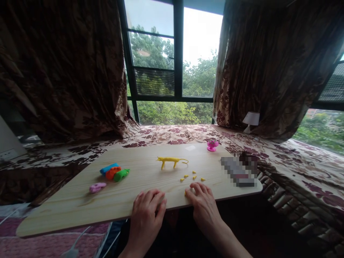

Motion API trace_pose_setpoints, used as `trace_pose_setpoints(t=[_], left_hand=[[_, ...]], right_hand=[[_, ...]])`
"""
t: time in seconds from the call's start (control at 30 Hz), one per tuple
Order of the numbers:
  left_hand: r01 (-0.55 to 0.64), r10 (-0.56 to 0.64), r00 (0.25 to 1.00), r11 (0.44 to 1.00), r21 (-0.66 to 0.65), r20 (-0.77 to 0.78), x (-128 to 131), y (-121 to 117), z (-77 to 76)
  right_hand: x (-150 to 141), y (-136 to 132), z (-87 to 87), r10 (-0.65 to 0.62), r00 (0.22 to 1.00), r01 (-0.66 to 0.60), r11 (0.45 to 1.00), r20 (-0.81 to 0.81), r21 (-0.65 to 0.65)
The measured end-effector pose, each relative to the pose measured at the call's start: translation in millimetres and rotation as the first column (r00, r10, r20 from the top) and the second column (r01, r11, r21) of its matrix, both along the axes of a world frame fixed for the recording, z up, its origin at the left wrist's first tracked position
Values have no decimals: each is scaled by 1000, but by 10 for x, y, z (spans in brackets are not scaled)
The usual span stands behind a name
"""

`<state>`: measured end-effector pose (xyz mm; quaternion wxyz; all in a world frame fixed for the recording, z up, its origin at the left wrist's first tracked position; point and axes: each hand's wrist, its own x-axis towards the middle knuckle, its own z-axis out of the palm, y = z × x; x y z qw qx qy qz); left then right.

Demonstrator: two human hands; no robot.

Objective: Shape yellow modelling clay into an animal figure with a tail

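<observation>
My left hand (148, 206) rests palm down on the near edge of the board, fingers lightly bent and holding nothing. To its right, my right hand (202, 204) bends over a small piece of yellow modelling clay (185, 192), mostly hidden under the fingers and pressed on the board. Just beyond lie several small yellow clay cones (194, 177). Farther back stands a yellow clay animal figure (170, 159) with legs, pointed ears and a long curled tail, its head to the left.
Blue (109, 168), orange (113, 173), green (122, 175) and pink clay lumps (97, 187) lie on the left of the wooden board (72, 200). A pink stand-like object (212, 145) is at the back right. Near the right edge is a blurred-out item (239, 172).
</observation>
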<state>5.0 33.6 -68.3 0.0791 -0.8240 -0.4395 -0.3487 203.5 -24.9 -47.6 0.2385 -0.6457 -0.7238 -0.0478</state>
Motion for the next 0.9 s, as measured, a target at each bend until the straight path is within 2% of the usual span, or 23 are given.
trace_pose_setpoints(t=[0.23,0.43,0.63,0.9], left_hand=[[-10,10,1000,1000,6,2,13,-6,2],[6,-6,1000,1000,14,-8,-17,-2,-8],[-4,4,1000,1000,6,4,7,-15,14],[13,-13,1000,1000,14,-1,-6,-8,26]], right_hand=[[26,-146,-53,0,1000,0,1000,8,-13],[-2,-1,25,0,1000,0,1000,-8,-15],[50,-142,-8,6,1000,-6,999,12,-35],[4,-8,47,-12,999,13,999,31,-33]])
